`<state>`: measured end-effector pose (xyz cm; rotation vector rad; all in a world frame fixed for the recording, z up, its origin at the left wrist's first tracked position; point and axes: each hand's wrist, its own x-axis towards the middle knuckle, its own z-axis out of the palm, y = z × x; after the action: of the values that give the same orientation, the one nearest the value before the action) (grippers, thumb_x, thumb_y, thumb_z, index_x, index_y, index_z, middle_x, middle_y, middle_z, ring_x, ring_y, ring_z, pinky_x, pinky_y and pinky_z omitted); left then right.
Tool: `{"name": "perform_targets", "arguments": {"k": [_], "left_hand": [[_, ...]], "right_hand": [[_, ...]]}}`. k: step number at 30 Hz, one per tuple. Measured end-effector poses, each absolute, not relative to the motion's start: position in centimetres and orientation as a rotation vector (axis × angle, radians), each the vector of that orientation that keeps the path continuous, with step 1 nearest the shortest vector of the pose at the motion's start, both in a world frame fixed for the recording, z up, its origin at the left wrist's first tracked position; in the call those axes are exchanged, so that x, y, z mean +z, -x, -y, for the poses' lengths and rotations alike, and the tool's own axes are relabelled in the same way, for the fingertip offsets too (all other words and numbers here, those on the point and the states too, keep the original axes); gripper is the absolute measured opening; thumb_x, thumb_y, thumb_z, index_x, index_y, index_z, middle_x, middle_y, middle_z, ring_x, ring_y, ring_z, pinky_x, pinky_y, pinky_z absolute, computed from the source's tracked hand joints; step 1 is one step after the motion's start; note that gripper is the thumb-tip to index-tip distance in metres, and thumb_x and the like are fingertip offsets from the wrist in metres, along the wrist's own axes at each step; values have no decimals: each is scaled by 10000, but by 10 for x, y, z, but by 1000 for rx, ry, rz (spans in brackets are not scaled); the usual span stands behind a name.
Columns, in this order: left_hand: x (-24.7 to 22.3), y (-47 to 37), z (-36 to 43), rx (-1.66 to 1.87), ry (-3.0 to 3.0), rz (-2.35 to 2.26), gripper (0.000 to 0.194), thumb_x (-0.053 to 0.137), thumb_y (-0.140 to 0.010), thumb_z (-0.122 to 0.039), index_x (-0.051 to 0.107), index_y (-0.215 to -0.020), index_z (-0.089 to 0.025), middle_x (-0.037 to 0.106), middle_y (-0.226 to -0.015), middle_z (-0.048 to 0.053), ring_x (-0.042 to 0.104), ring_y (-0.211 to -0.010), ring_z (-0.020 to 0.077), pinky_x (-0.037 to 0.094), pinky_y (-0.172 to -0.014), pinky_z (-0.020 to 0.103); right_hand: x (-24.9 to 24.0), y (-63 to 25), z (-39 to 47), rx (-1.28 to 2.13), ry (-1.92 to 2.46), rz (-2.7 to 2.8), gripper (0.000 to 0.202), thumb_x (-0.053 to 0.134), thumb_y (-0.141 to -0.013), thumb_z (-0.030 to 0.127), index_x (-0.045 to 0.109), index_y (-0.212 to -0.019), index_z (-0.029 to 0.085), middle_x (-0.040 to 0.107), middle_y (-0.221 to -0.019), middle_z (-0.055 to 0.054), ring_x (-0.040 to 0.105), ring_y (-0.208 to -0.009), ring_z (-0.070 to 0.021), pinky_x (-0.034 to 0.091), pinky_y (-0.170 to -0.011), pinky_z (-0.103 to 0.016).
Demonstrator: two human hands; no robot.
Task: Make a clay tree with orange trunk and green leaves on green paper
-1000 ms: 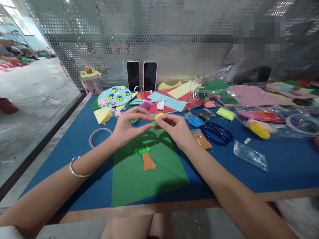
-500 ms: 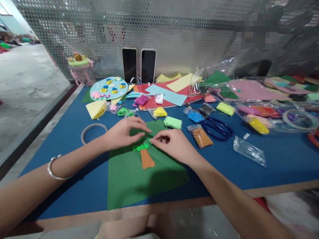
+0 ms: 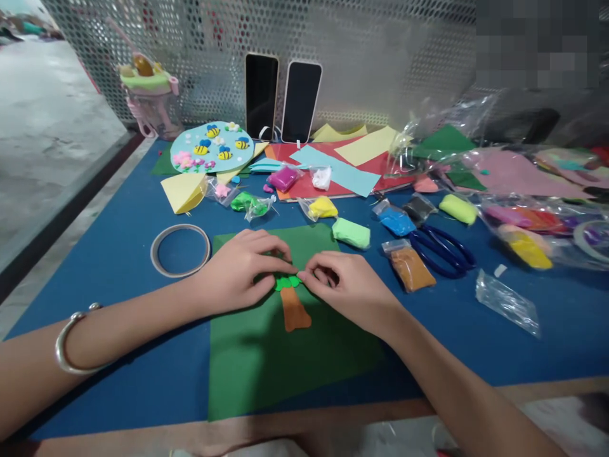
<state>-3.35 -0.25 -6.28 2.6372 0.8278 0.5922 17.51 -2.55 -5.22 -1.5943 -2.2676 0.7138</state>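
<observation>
An orange-brown clay trunk (image 3: 295, 309) lies flat on the green paper (image 3: 252, 374), with small bright green clay pieces (image 3: 287, 282) pressed in a row across its top. From the left, my left hand (image 3: 247, 266) rests over the paper, thumb and fingers bent but apart, the fingertips by the green pieces; it grips nothing I can see. On the other side, my right hand (image 3: 349, 285) pinches thumb and forefinger together at the row's right end, on a bit of green clay mostly hidden by the fingertips.
Beyond the paper lie bagged clays, such as a light green block (image 3: 351, 233) and a brown pack (image 3: 410, 266). Blue-handled scissors (image 3: 442, 251) and a tape roll (image 3: 181, 251) flank it. Two phones (image 3: 301, 101) stand behind, near a bee-decorated disc (image 3: 214, 149).
My left hand has come closer to the clay row, its fingertips now beside it. My right hand has brought its pinched green clay down to the row's right end. The view has shifted slightly.
</observation>
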Motion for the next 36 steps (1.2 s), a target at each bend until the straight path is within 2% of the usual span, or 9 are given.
{"name": "perform_targets", "arguments": {"k": [4, 7, 10, 13, 17, 22, 28, 36], "left_hand": [[-63, 32, 3, 534, -2646, -819, 409, 408, -781, -100, 690, -1037, -248, 631, -1074, 42, 555, -1009, 200, 382, -864, 355], [-63, 31, 4, 508, -2658, -828, 392, 407, -785, -106, 690, -1019, -244, 628, -1079, 40, 556, -1014, 200, 383, -865, 347], [-64, 31, 4, 528, -2656, -846, 385, 415, -778, -102, 669, -1044, -219, 624, -1087, 47, 557, -1017, 200, 384, -861, 341], [-65, 31, 4, 536, -2657, -842, 416, 411, -775, -95, 642, -1100, -214, 620, -1108, 53, 553, -1030, 199, 380, -850, 338], [-66, 31, 4, 515, -2677, -812, 396, 407, -781, -98, 663, -1056, -225, 620, -1122, 48, 548, -1042, 202, 368, -856, 344], [-66, 31, 4, 508, -2663, -832, 388, 416, -776, -99, 649, -1065, -210, 615, -1122, 52, 550, -1042, 200, 369, -853, 338], [-65, 31, 4, 506, -2710, -777, 424, 399, -793, -106, 642, -1110, -249, 604, -1145, 50, 540, -1053, 205, 360, -865, 353], [-67, 30, 5, 493, -2721, -794, 417, 388, -801, -129, 635, -1125, -223, 599, -1167, 63, 530, -1076, 215, 370, -879, 364]], "right_hand": [[-51, -174, 26, 684, 1615, 2281, 214, 558, -829, 310, 522, -654, 193, 421, -590, 54, 427, -546, -90, 272, -502, -234], [-51, -176, 26, 715, 1597, 2238, 110, 571, -820, 308, 545, -789, 206, 435, -624, 59, 430, -544, -91, 294, -511, -228], [-52, -179, 26, 778, 1546, 2204, 88, 557, -831, 292, 582, -868, 217, 461, -653, 50, 429, -526, -92, 321, -513, -227], [-54, -182, 26, 787, 1502, 2196, 78, 566, -819, 249, 637, -836, 221, 498, -675, 28, 450, -541, -100, 347, -528, -231], [-55, -181, 26, 783, 1511, 2177, 86, 593, -801, 245, 673, -820, 220, 530, -671, 19, 466, -544, -105, 362, -532, -236], [-54, -180, 26, 785, 1541, 2137, 88, 607, -788, 221, 691, -808, 205, 549, -658, 19, 464, -532, -96, 369, -523, -228], [-55, -182, 26, 809, 1540, 2123, 103, 606, -781, 219, 706, -794, 207, 570, -657, 11, 460, -523, -95, 363, -495, -223], [-56, -184, 27, 820, 1526, 2098, 110, 588, -770, 197, 697, -778, 203, 587, -667, 6, 478, -540, -96, 376, -488, -215]]}}
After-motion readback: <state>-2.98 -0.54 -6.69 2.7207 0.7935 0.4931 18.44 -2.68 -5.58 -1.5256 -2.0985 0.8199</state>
